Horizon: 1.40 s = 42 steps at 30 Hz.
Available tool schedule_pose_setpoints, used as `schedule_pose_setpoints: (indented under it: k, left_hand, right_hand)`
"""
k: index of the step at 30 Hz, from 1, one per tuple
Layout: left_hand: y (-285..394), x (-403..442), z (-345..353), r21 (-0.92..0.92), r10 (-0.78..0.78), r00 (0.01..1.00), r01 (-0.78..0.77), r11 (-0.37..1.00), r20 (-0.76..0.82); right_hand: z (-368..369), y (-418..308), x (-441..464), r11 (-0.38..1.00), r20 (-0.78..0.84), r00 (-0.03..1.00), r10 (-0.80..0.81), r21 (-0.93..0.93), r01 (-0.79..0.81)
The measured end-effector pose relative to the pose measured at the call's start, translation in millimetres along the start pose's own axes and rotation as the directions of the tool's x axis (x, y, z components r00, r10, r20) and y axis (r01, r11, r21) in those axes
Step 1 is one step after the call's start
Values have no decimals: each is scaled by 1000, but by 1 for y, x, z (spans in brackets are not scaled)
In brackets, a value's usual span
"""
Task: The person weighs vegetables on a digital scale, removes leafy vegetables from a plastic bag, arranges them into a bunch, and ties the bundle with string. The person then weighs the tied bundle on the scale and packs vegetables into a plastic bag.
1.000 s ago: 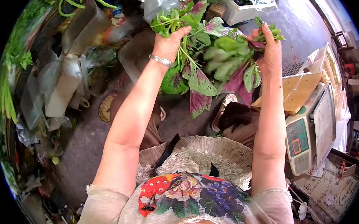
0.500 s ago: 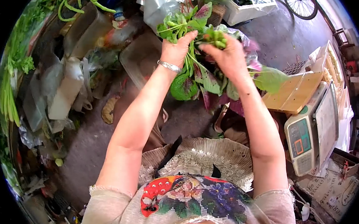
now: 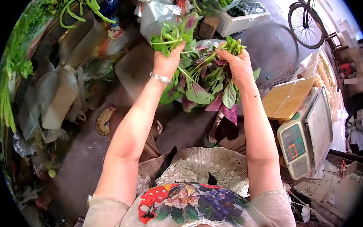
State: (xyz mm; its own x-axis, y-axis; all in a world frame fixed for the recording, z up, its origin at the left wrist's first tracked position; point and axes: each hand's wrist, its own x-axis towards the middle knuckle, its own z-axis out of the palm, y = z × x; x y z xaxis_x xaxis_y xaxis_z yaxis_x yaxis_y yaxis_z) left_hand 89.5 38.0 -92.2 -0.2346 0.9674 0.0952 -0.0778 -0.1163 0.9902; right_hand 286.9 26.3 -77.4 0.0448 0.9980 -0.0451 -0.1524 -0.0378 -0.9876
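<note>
— Where to look for the leafy greens [image 3: 210, 80], purple-marked and drooping?

— Between twelve and one o'clock, hanging above the grey floor [image 3: 80, 170].

— Held how?

— Gripped by the stems: near half past eleven in the left hand [image 3: 168, 61], just above a bracelet [image 3: 160, 77]; near half past one in the right hand [image 3: 237, 67], closed tight with stem ends poking up past the thumb.

— Hard to make out anywhere?

— Yes, at the left fingers, mostly covered by foliage, and at the right ones, largely turned out of sight. Too tangled in the middle to tell one bundle from another. Near half past three, too dim to read on the panel of a scale [image 3: 291, 142]. Around four, too small to decipher on the written-over cardboard [image 3: 317, 190].

— Cut off, too?

— At two, above a bicycle wheel [image 3: 305, 25]; at nine, along green stalks [image 3: 5, 104] fading into the rounded black border.

— And around the room?

— On the floor at one, a white foam box [image 3: 237, 26]. At half past ten, beside the left wrist, a pale tub [image 3: 128, 71]. Between ten and eleven, long green pods [image 3: 95, 2]. Near three, a wooden board [image 3: 286, 102], tilted beside the scale.
</note>
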Motion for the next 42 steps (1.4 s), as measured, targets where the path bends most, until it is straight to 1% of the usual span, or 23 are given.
schedule_pose_setpoints:
  k: [2, 4, 5, 7, 9, 11, 15, 16, 17, 19, 20, 21, 23, 25, 27, 29, 33, 35, 37, 39, 40, 41, 42]
  left_hand:
    - [-2, -3, 2, -19, 1, 996, 1, 1000, 87]
    - [-2, -7, 4, -89, -19, 992, 30, 996, 121]
    - [-3, -7, 6, -87, -17, 993, 27, 996, 120]
    - [-6, -4, 7, -317, -112, 985, 150, 937, 133]
    - [-7, -1, 2, -259, -152, 978, 185, 948, 142]
    - [-17, 7, -3, -349, -212, 951, 281, 894, 224]
    - [-16, 10, -12, -423, -394, 875, 482, 767, 282]
    - [-17, 9, -13, -374, -362, 896, 437, 818, 257]
    - [-20, 11, -13, -374, -363, 897, 437, 818, 254]
    - [-29, 16, -13, -432, -290, 933, 356, 829, 212]
    - [-23, 13, -12, -430, -251, 953, 301, 851, 170]
    - [-21, 12, -11, -429, -253, 953, 300, 852, 165]
    - [-19, 10, -9, -371, -247, 958, 283, 884, 143]
    - [-22, 8, -6, -355, -224, 959, 274, 894, 174]
    - [-20, 2, 0, -334, -85, 956, 180, 925, 281]
    - [-17, -7, 4, -283, -176, 936, 266, 922, 305]
    - [-24, -14, 10, -227, -112, 904, 221, 948, 412]
    - [-27, -15, 12, -51, -43, 904, 72, 996, 426]
    - [-29, -17, 13, 10, -33, 890, 32, 999, 454]
    - [-28, -19, 13, 113, -6, 866, -58, 992, 500]
    - [-26, -18, 14, 22, -35, 863, 28, 999, 504]
    - [-25, -16, 13, -113, -132, 842, 222, 968, 522]
    - [-23, -13, 11, -141, -130, 851, 231, 963, 509]
  right_hand:
    - [-9, -4, 3, 1000, -18, 1000, 8, 8, -8]
    - [-14, -3, 5, 978, 32, 999, -21, 208, 14]
    - [-14, -4, 4, 978, 34, 999, -22, 210, 15]
    - [-14, -5, 2, 936, 94, 996, 10, 350, -42]
    - [-14, -5, 3, 944, 106, 994, 3, 327, -38]
    - [-14, -8, 0, 909, 180, 981, 72, 394, -139]
    - [-16, -11, 1, 913, 84, 995, 52, 399, -81]
    - [-21, -11, 4, 915, 38, 998, 46, 399, -57]
    - [-23, -17, 5, 931, -27, 999, 30, 363, -18]
    - [-31, -24, 6, 991, -215, 967, -136, -21, 134]
    - [-35, -24, 8, 947, -219, 928, -302, -179, 266]
    - [-40, -26, 9, 838, -195, 879, -436, -444, 317]
    - [-37, -30, 2, 615, -163, 770, -617, -710, 343]
    - [-30, -32, -2, 617, -119, 799, -590, -705, 350]
    - [-21, -33, -6, 598, -28, 834, -551, -710, 372]
    - [-3, -38, -15, 661, 29, 904, -427, -673, 334]
    - [15, -20, -11, 662, 178, 859, -479, -569, 487]
    - [23, -24, -16, 665, 205, 873, -442, -579, 472]
    - [22, -17, -14, 637, 232, 883, -407, -621, 456]
    - [19, -16, -13, 709, 212, 919, -331, -587, 391]
    - [17, -18, -12, 780, 170, 951, -257, -545, 308]
    - [14, -22, -12, 840, 134, 975, -179, -496, 222]
    - [10, -35, -14, 879, 171, 982, -79, -454, 150]
